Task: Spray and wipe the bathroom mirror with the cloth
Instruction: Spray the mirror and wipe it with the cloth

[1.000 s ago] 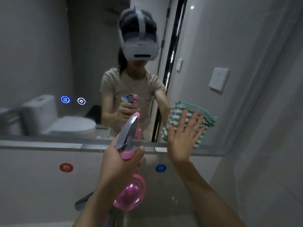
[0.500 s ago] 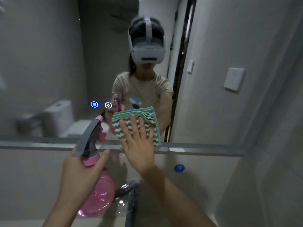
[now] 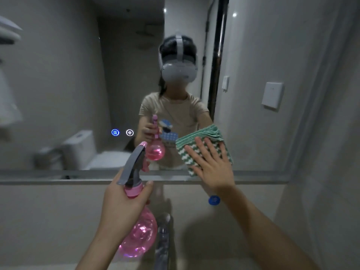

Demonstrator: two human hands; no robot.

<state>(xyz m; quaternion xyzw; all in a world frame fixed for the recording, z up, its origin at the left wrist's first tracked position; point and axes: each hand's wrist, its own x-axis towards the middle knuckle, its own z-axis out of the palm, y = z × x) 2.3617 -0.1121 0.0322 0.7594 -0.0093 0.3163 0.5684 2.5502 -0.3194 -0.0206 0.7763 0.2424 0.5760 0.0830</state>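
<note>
The bathroom mirror (image 3: 78, 84) fills the upper wall and reflects a person with a headset. My right hand (image 3: 212, 168) presses a folded green-and-white cloth (image 3: 206, 137) flat against the glass near the mirror's lower edge, fingers straight and spread. My left hand (image 3: 124, 203) grips the neck of a pink spray bottle (image 3: 140, 230) with a grey trigger head (image 3: 134, 164), held upright in front of the mirror, its nozzle toward the glass.
Two lit touch icons (image 3: 122, 132) glow on the mirror left of the bottle. A metal ledge (image 3: 48, 180) runs under the mirror. A chrome faucet (image 3: 162, 240) stands below between my arms. A blue sticker (image 3: 213, 200) marks the wall.
My right hand has slid the cloth to the right along the mirror's lower part. The spray bottle in my left hand has shifted right with the view.
</note>
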